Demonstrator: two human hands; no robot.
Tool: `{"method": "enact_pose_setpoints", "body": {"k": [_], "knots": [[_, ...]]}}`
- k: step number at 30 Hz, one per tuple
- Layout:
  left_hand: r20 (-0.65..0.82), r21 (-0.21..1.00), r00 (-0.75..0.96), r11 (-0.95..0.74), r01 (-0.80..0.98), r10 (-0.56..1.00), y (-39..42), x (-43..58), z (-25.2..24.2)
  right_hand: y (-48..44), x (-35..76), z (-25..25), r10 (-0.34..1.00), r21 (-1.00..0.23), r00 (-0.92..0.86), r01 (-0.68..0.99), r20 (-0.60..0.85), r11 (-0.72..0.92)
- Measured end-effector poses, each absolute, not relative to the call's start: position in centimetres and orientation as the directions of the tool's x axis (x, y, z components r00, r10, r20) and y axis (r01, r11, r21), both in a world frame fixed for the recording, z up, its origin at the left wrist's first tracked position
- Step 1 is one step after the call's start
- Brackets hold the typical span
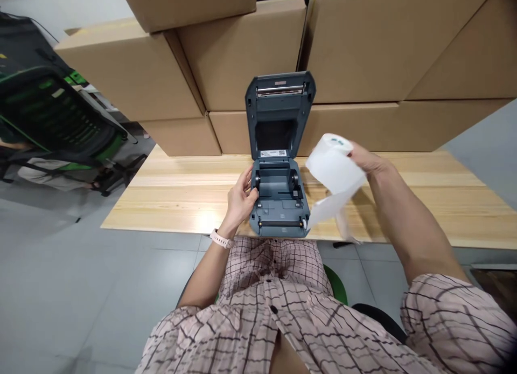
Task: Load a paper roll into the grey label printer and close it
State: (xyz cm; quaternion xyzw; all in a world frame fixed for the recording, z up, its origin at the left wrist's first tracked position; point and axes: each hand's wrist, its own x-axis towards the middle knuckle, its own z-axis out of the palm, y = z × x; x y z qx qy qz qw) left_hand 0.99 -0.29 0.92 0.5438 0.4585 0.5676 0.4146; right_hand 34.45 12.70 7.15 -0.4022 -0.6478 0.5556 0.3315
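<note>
Paper roll [329,159], partly unwound, is hanging above the worktop [169,193] at the open printer's [278,207] two o'clock; the person's right grip [365,159] is holding it, while the left grip [239,200] is clasping the printer's nine-o'clock side. Cardboard boxes [359,50] are standing at twelve.

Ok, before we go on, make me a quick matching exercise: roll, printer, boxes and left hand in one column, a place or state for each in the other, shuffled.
Column one
1. Roll
2. Printer
3. Boxes
4. Left hand

Column two
A. Stacked at the back
B. At the printer's left side
C. In the right hand
D. Lid up

Right pairs: 1-C; 2-D; 3-A; 4-B
</note>
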Motion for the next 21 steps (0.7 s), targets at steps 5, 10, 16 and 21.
{"method": "enact_pose_setpoints", "body": {"k": [5,10,16,21], "knots": [[0.253,0.966,-0.069,-0.249,0.067,0.965,-0.4,1.1,0.9,10.6,29.9,12.4,0.650,-0.937,-0.756,0.166,0.080,0.308],[0.261,0.961,-0.080,-0.251,0.116,0.962,-0.2,1.0,0.5,9.1,23.3,13.8,0.523,-0.509,-0.846,0.499,-0.108,0.702],[0.242,0.960,-0.093,-0.225,0.163,0.966,-0.3,0.9,0.6,8.5,20.4,13.2,0.556,-0.242,-0.783,0.617,-0.277,0.748],[0.240,0.967,-0.103,-0.227,0.118,0.965,-0.6,1.1,1.0,9.5,19.3,11.6,0.556,-0.175,-0.748,0.641,-0.363,0.747]]}}
